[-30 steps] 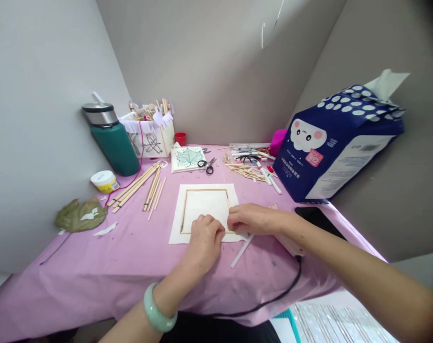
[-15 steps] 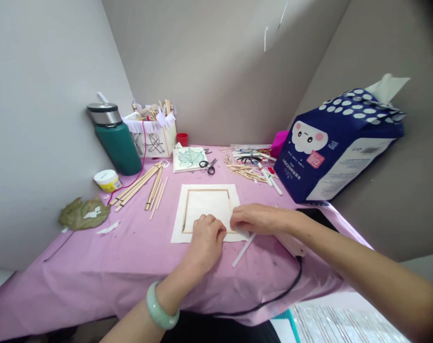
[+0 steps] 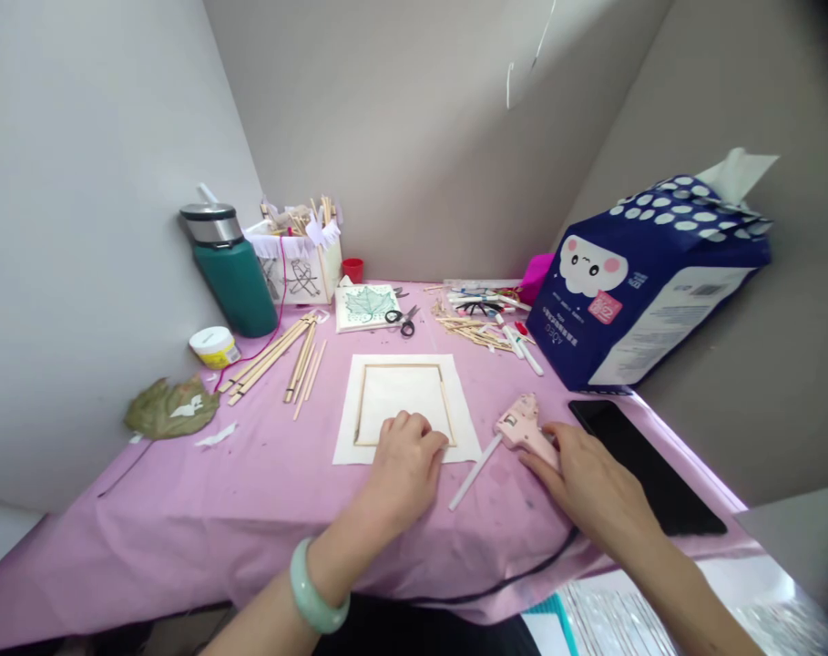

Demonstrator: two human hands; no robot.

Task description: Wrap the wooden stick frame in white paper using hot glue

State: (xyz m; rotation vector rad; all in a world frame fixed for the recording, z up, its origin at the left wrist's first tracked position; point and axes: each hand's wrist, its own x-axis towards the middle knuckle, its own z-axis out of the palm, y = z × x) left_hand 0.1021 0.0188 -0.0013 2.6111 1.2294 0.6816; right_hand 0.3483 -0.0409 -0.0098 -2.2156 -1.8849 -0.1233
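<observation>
A square frame of thin wooden strips [image 3: 403, 365] lies on a white sheet [image 3: 345, 451] on the pink tablecloth [image 3: 181, 519]. My left hand [image 3: 406, 474] rests on the frame's lower strip with its fingers closed, hiding part of that strip. My right hand [image 3: 587, 483] lies well to the right of the frame, its fingers against the rear of a pink hot glue gun [image 3: 523, 426]. A white glue stick [image 3: 475, 474] lies at the gun's front end.
A black phone [image 3: 649, 465] lies by the right table edge, below a large tissue pack [image 3: 646, 292]. Bundled wooden sticks [image 3: 267, 357], scissors [image 3: 403, 321], a leaf tile [image 3: 367, 305], a dried leaf [image 3: 171, 408] and a green bottle [image 3: 232, 273] occupy the table.
My right hand has moved off the frame's right side, rightward and down onto the glue gun, uncovering it. My left hand stays on the frame. The view has shifted slightly.
</observation>
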